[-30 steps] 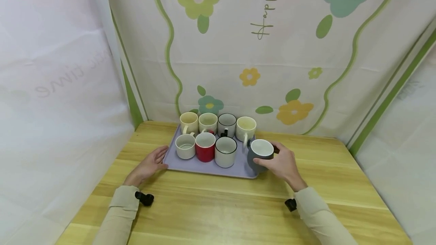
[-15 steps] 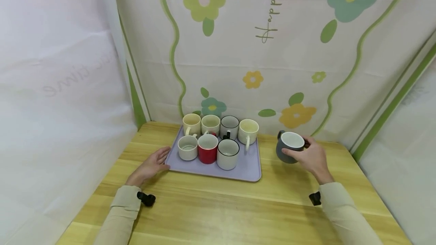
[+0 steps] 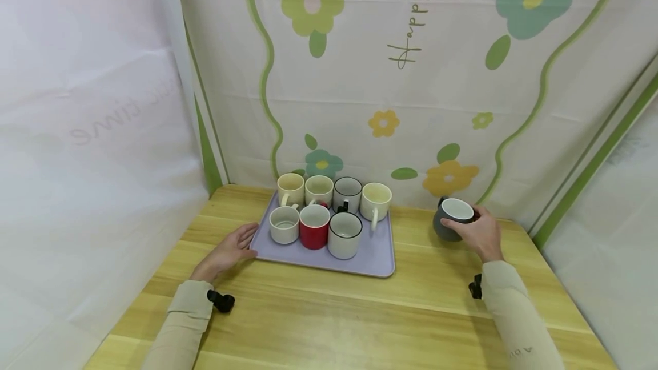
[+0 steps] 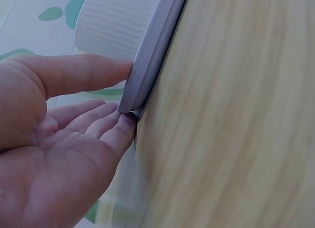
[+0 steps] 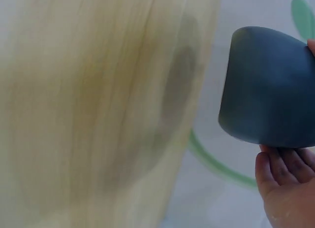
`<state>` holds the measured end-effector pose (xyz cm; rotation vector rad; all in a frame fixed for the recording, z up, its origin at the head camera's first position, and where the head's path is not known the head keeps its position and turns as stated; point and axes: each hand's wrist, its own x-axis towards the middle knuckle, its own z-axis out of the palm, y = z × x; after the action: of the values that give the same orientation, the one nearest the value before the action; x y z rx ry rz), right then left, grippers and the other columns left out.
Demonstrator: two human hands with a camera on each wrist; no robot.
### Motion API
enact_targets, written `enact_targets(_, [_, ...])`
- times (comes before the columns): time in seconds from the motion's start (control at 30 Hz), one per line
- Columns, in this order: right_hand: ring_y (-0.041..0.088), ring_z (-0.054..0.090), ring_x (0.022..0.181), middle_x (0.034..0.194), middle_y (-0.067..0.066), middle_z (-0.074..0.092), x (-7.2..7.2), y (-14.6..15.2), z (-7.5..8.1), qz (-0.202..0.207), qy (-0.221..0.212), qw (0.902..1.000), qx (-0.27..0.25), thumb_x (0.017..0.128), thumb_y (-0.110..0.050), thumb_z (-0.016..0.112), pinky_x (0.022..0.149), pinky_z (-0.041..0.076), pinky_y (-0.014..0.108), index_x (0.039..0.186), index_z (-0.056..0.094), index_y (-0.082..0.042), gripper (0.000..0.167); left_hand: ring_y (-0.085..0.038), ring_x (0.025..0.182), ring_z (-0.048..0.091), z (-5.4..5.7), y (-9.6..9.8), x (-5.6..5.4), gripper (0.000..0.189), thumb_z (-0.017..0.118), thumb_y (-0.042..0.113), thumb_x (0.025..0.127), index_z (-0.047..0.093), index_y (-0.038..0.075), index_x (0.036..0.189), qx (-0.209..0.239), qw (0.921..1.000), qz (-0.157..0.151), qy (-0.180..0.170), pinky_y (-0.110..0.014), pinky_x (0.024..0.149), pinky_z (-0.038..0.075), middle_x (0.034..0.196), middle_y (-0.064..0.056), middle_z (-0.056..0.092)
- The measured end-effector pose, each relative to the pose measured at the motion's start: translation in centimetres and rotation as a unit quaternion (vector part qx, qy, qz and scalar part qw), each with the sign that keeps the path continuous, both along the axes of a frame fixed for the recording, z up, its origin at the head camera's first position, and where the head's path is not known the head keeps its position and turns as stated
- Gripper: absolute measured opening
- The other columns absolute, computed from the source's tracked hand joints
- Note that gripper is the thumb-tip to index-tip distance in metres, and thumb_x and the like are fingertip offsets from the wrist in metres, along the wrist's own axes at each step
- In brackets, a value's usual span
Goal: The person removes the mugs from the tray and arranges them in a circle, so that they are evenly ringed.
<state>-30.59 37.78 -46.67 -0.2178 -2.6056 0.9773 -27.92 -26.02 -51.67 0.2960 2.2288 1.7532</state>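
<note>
A dark grey mug (image 3: 447, 228) with a white inside hangs above the table's right part, held by my right hand (image 3: 483, 237). In the right wrist view, the mug (image 5: 270, 87) is apart from the table, with fingertips against its side. At the left, my left hand (image 3: 229, 251) touches the lilac tray (image 3: 372, 258) near its front left corner, thumb and fingers extended. The left wrist view shows the thumb tip at the rim. Seven mugs stand upright on the tray, among them a red mug (image 3: 315, 233) and a black-rimmed white mug (image 3: 344, 241).
A ribbed white cup (image 3: 284, 230) stands nearest the left hand on the tray. Cream mugs and another black-rimmed mug (image 3: 348, 190) form the back row. Floral cloth (image 3: 334, 90) hangs close behind the wooden table (image 3: 329, 313).
My right hand has lifted the grey mug off the tray's right end and carried it right and slightly back. The left hand stays at the tray, and the head view shifts slightly.
</note>
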Motion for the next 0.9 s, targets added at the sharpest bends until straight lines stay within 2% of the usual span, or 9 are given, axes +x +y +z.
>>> enact_targets(0.27, [0.046,0.061,0.125,0.139,0.03,0.063,-1.2,1.0,-1.7,-0.047,-0.01,0.9984,-0.03,0.079,-0.054,0.09,0.101,0.054,0.056,0.145,0.056,0.004,0.095,-0.045,0.163,0.012,-0.2,0.1,-0.1,0.083,0.059,-0.008,0.101,0.01,-0.003,0.168,-0.005,1.0,0.003,-0.004,-0.049,0.13,0.024,0.176,-0.026,0.009])
enact_targets(0.37, [0.044,0.062,0.122,0.136,0.028,0.065,-1.5,1.3,-2.2,-0.057,-0.008,0.9977,-0.038,0.077,-0.052,0.092,0.099,0.053,0.052,0.141,0.06,0.003,0.09,-0.045,0.163,0.012,-0.4,0.0,-0.2,0.084,0.06,-0.008,0.1,0.01,-0.003,0.168,-0.006,1.0,0.001,-0.003,-0.049,0.13,0.023,0.176,-0.026,0.008])
enact_targets(0.47, [0.043,0.061,0.122,0.136,0.027,0.065,-1.5,1.4,-2.7,-0.061,-0.013,0.9969,-0.047,0.077,-0.053,0.092,0.099,0.054,0.053,0.139,0.06,0.002,0.089,-0.046,0.163,0.011,-0.4,0.0,-0.3,0.085,0.06,-0.007,0.1,0.009,-0.003,0.168,-0.011,0.9999,-0.003,-0.001,-0.05,0.13,0.023,0.176,-0.026,0.008])
enact_targets(0.6, [0.044,0.06,0.123,0.138,0.027,0.064,-1.5,1.6,-3.1,-0.065,-0.019,0.9963,-0.053,0.077,-0.054,0.091,0.102,0.053,0.056,0.141,0.059,0.001,0.09,-0.046,0.162,0.013,-0.5,0.1,-0.4,0.085,0.061,-0.007,0.1,0.011,-0.003,0.168,-0.01,0.9999,0.001,-0.003,-0.05,0.13,0.023,0.176,-0.026,0.01])
enact_targets(0.73, [0.043,0.06,0.122,0.137,0.026,0.064,-1.6,1.7,-3.4,-0.066,-0.023,0.9962,-0.052,0.076,-0.055,0.092,0.101,0.053,0.055,0.139,0.06,0.001,0.09,-0.044,0.163,0.013,-0.6,0.2,-0.4,0.085,0.061,-0.009,0.099,0.012,-0.003,0.168,0.001,1.0,0.003,-0.006,-0.048,0.13,0.023,0.176,-0.025,0.01])
enact_targets(0.9, [0.046,0.059,0.12,0.137,0.03,0.061,-2.0,2.0,-3.3,-0.029,-0.039,0.9985,-0.026,0.08,-0.059,0.087,0.096,0.053,0.059,0.141,0.054,0.004,0.094,-0.045,0.163,0.012,-0.5,-0.1,-0.3,0.085,0.061,-0.009,0.099,0.012,-0.003,0.168,0.003,1.0,0.005,-0.007,-0.049,0.13,0.023,0.176,-0.026,0.009])
